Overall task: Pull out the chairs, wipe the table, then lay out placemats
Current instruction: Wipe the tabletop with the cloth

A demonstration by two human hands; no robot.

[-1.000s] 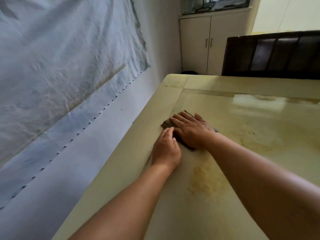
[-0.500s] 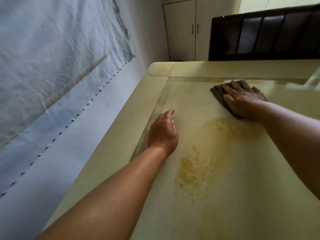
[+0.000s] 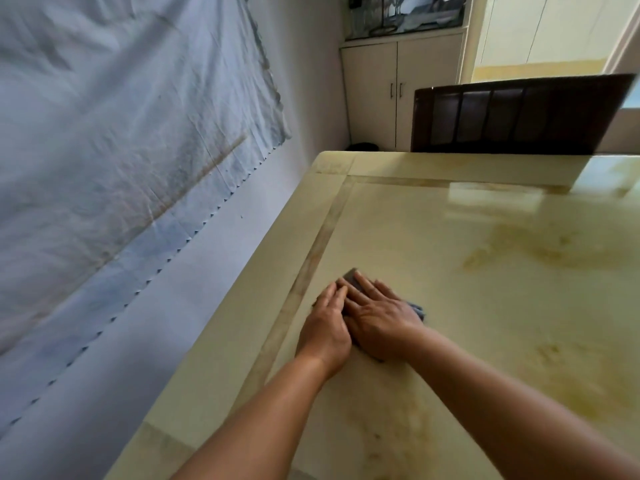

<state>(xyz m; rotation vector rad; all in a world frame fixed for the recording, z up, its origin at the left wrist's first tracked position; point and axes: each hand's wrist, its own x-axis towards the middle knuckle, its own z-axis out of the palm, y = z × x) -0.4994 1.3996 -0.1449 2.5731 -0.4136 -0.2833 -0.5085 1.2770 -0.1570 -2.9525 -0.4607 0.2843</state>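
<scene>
A glossy cream table (image 3: 485,306) with a darker inlaid border fills the lower right. My right hand (image 3: 379,318) lies flat, palm down, on a dark grey cloth (image 3: 352,276), pressing it onto the tabletop near the left border strip. Only the cloth's far corner and a bit of its right edge (image 3: 418,311) show past the hand. My left hand (image 3: 327,327) rests flat on the table, fingers together, touching the right hand's side. No placemats are in view.
A dark brown chair back (image 3: 519,116) stands at the table's far edge. A white wall with a hanging pale sheet (image 3: 121,133) runs close along the table's left side. Cream cabinets (image 3: 398,91) stand in the far corner.
My right hand has slid the cloth back from the far right of the table to beside my left hand. The left hand has stayed planted near the border strip.
</scene>
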